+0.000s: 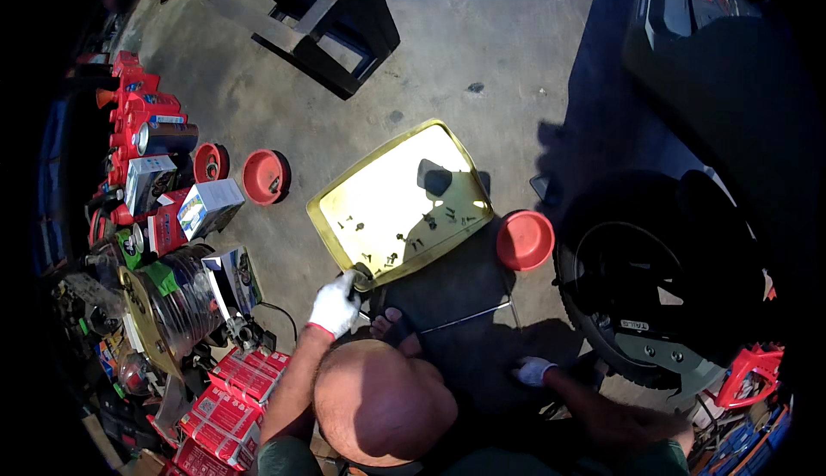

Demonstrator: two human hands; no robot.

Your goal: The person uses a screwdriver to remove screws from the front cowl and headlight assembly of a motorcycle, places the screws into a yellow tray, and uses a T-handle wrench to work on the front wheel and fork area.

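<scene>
My left hand [337, 304], in a white glove, is closed at the near left corner of a yellow tray [320, 218], on something dark I cannot make out. The tray holds several small dark bolts [399, 237] and a dark rectangular piece [434, 178]. A thin metal rod [465, 313] lies on the floor below it, past my bare knee [383, 399] and foot [383, 325]. My right hand [532, 372], also gloved, is low in shadow near a large black wheel [628, 338]; its fingers are too dark to read.
Red bowls [525, 239] [265, 176] sit either side of the tray. Bottles, boxes [209, 209] and parts crowd the left. A black metal frame [344, 29] stands beyond. A dark vehicle body [697, 72] overhangs the right. A red part [748, 377] lies at lower right.
</scene>
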